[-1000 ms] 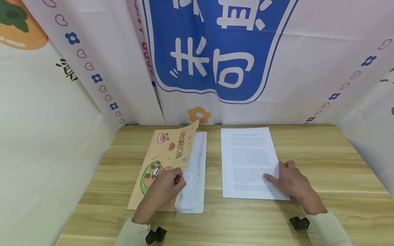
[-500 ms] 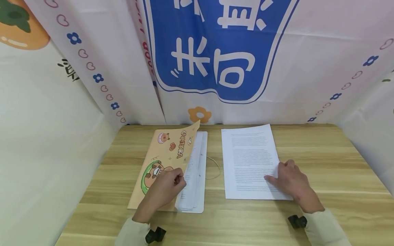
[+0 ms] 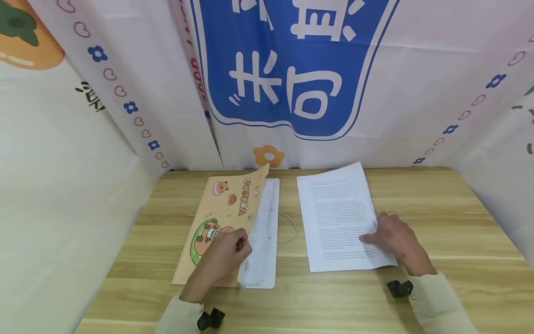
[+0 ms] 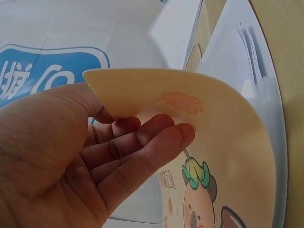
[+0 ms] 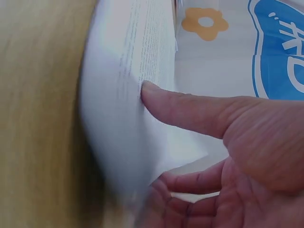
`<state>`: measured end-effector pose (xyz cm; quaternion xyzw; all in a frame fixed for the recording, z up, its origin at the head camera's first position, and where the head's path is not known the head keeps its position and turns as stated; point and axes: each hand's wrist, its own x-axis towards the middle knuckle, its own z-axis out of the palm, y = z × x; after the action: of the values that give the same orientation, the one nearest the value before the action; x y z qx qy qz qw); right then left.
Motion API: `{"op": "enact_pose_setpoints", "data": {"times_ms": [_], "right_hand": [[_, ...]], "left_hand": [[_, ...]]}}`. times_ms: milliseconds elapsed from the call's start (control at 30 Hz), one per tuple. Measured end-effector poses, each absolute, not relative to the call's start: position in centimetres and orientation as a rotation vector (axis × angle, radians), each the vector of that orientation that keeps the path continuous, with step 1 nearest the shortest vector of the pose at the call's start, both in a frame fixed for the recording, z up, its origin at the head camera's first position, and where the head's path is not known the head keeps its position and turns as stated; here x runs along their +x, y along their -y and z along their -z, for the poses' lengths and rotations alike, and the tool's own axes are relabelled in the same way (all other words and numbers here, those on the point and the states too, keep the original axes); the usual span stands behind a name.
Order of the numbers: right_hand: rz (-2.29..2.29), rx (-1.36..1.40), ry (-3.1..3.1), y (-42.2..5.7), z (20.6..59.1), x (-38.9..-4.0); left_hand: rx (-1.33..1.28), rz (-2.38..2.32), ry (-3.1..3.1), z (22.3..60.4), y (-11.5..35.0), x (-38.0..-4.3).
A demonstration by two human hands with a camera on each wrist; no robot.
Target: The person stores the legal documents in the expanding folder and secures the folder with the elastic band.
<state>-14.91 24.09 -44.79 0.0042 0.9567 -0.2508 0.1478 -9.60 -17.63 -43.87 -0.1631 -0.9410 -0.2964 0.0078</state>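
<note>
A tan folder (image 3: 212, 208) with a cartoon capybara print lies at the left of the table. My left hand (image 3: 223, 255) pinches the right edge of its cover and holds it raised; in the left wrist view the cover (image 4: 228, 123) bends between thumb and fingers. White papers (image 3: 260, 241) show beneath it. To the right, my right hand (image 3: 396, 241) grips the right edge of a stack of printed paper (image 3: 340, 222), thumb on top and fingers underneath. That edge is lifted and curved, as the right wrist view shows, where the paper (image 5: 118, 104) is partly blurred.
A thin string loop (image 3: 292, 227) lies on the wooden table (image 3: 288, 306) between folder and paper. Patterned white cloth (image 3: 400, 93) hangs behind the table's far edge and along both sides.
My right hand has raised the right side of the printed paper, its far right corner now higher, and shifted slightly left. My left hand and the folder have stayed in place.
</note>
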Motion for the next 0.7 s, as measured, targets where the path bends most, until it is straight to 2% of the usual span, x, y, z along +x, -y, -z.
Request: {"op": "enact_pose_setpoints", "data": {"times_ms": [267,700], "right_hand": [[0.985,0.062,-2.640,-24.6,45.3,-14.6],[1.254,-0.004,-2.504,-27.1,45.8,-15.1]], "left_hand": [[-0.509,0.955,2.947,43.9,17.7,-9.5],[-0.489,0.944,2.945,43.8,17.5,-9.5]]}}
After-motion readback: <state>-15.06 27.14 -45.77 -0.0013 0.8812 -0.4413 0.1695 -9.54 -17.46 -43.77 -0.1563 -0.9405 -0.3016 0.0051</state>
